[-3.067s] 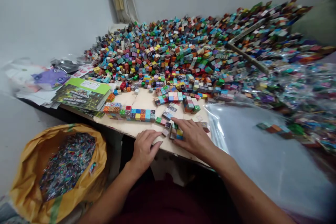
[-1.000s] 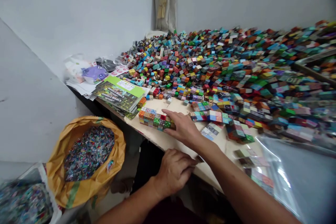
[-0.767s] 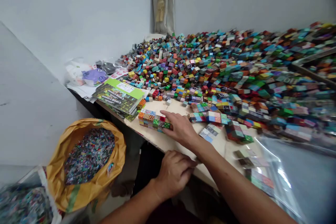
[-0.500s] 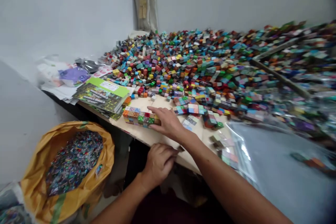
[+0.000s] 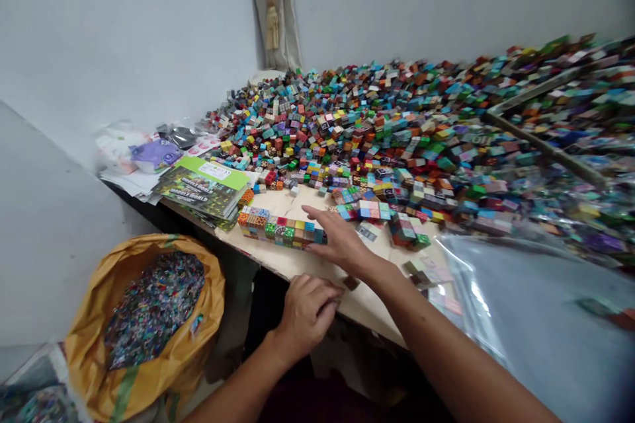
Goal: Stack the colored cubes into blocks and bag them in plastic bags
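Note:
A row of small patterned cubes (image 5: 282, 230) lies on the pale tabletop near its front edge. At the row's right end is my right hand (image 5: 342, 241), thumb and index finger spread apart. The thumb is beside the last cubes; whether it touches them I cannot tell. My left hand (image 5: 308, 314) rests at the table edge with its fingers curled in, and what they hold, if anything, is hidden. A small brown piece (image 5: 351, 283) lies by its fingertips. Beyond my right hand are short groups of cubes (image 5: 374, 210).
A big heap of coloured cubes (image 5: 337, 125) spreads along the wall. Left stand stacked green booklets (image 5: 203, 188) and plastic packets (image 5: 153, 153). A yellow sack (image 5: 213, 297) of small bits is below. Clear plastic bags (image 5: 536, 317) and a frame (image 5: 546, 152) lie right.
My right hand has shifted right along the row, and more of the cubes show. The left hand stays curled at the table edge. The view has moved slightly.

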The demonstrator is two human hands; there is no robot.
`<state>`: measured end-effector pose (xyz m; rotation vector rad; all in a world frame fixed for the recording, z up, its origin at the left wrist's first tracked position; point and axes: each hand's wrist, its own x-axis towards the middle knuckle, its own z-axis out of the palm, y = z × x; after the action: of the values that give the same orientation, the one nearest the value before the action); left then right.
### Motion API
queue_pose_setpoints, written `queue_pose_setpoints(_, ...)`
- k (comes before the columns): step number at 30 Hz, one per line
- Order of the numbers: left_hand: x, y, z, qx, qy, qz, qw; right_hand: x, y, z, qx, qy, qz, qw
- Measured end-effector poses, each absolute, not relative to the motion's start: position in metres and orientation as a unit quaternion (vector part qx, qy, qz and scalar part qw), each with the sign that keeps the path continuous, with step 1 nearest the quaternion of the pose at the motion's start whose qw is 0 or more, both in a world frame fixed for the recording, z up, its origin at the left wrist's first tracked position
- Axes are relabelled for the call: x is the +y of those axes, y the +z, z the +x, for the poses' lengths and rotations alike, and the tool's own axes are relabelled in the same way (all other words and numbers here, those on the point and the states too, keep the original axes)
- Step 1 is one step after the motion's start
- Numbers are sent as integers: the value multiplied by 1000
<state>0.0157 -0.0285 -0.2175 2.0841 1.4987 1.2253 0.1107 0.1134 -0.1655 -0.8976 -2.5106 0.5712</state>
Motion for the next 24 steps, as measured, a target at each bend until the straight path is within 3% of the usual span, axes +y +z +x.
queue_pose_setpoints(4, -28, -218, 16, 520, 428, 725, 147, 113, -167, 100, -907, 194, -328, 178)
queue_pose_setpoints(17, -27, -219, 15, 515, 424, 731, 146, 107, -168, 98, -911, 163, -321, 200)
queue_pose_setpoints(24, -27, -220, 15, 513, 436, 728, 127, 104, -153, 79, -914, 152, -345, 151)
